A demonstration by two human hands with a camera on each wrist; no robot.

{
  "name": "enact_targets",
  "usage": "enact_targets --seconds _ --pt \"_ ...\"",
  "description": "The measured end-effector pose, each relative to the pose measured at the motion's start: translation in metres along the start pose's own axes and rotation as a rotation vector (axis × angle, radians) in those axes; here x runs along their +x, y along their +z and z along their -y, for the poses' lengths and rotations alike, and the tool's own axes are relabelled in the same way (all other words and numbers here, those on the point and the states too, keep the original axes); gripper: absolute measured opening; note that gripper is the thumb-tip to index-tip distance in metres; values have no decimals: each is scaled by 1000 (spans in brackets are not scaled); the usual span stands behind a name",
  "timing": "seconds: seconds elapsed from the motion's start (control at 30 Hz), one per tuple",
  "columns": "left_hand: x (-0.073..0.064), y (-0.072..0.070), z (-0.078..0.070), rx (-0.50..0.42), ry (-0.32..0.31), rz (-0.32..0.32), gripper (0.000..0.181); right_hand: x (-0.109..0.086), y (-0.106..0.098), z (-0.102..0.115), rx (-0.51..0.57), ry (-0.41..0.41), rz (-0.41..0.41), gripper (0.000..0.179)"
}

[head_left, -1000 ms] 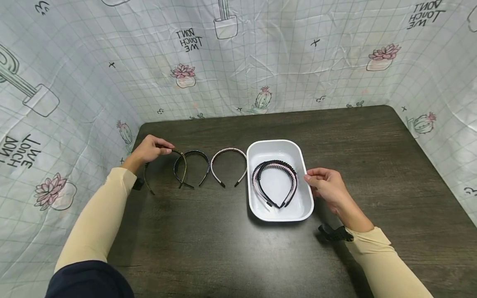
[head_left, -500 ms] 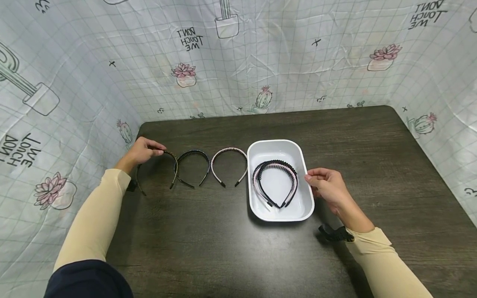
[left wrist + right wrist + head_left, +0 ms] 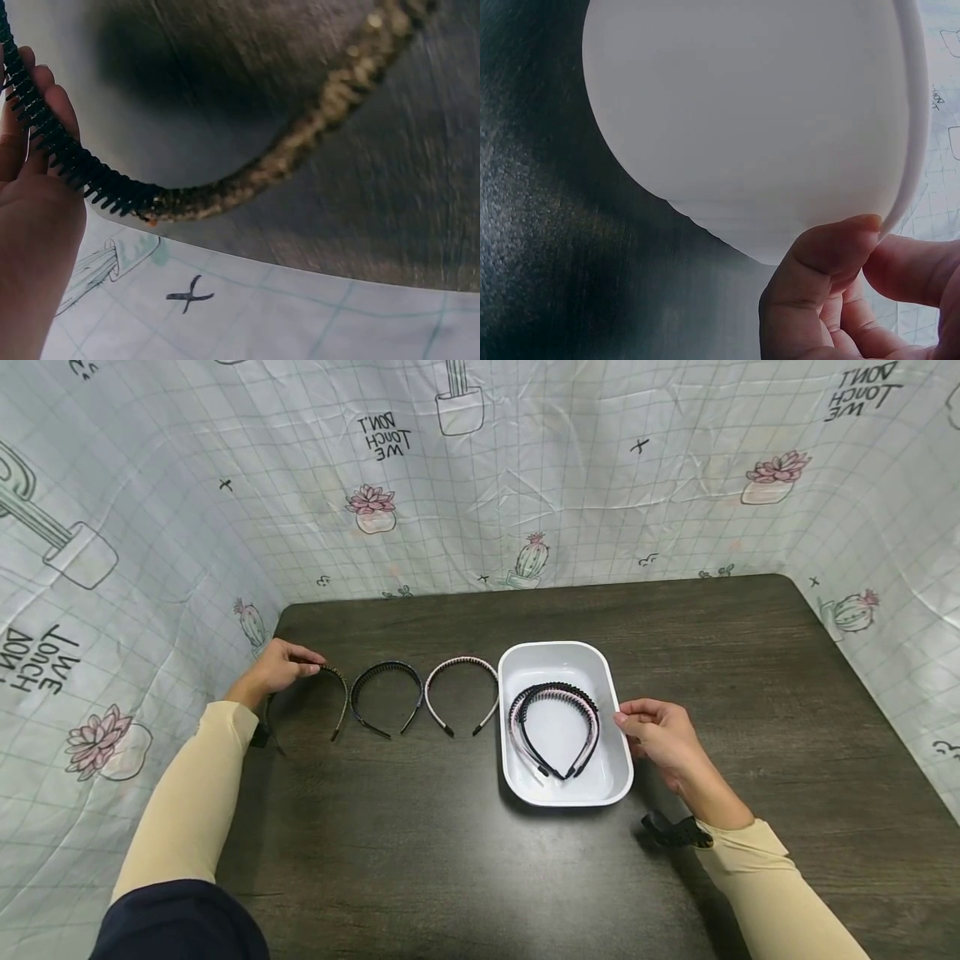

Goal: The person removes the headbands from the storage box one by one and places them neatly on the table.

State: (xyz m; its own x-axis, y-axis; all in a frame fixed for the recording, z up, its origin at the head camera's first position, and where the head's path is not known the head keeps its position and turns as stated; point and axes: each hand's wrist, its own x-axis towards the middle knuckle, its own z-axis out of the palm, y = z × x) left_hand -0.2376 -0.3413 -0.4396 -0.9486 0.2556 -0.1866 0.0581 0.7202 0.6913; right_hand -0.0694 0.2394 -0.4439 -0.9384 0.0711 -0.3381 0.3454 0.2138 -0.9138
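My left hand (image 3: 279,668) pinches the top of a gold-speckled headband (image 3: 343,697) at the table's far left. In the left wrist view the headband (image 3: 300,146) shows a glittery gold band and black comb teeth along its inside, close to the fingers (image 3: 64,112). My right hand (image 3: 660,735) grips the right rim of a white tray (image 3: 618,777), thumb and fingers on the edge; the tray's outer wall (image 3: 742,112) fills much of the right wrist view. Inside the tray lie black headbands (image 3: 555,687) and a pink headband (image 3: 516,727), overlapping.
Between left hand and tray, a dark blue headband (image 3: 386,666) and a pale pink headband (image 3: 461,661) lie in a row, the pale one right at the tray's left side. The dark wooden table (image 3: 420,860) meets a patterned curtain (image 3: 480,510) behind and at the sides.
My left hand has moved left with the gold headband, which overlapped the dark blue one and now sits beside it. The right hand and tray have stayed put.
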Motion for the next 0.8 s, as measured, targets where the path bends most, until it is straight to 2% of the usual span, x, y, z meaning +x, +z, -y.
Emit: enact_targets --seconds 0.2,0.8 --pt "0 1 7 17 -13 -1 27 -1 -1 0 11 -6 -1 40" --pt "8 6 10 14 -42 -12 26 -5 0 3 -18 1 -11 40"
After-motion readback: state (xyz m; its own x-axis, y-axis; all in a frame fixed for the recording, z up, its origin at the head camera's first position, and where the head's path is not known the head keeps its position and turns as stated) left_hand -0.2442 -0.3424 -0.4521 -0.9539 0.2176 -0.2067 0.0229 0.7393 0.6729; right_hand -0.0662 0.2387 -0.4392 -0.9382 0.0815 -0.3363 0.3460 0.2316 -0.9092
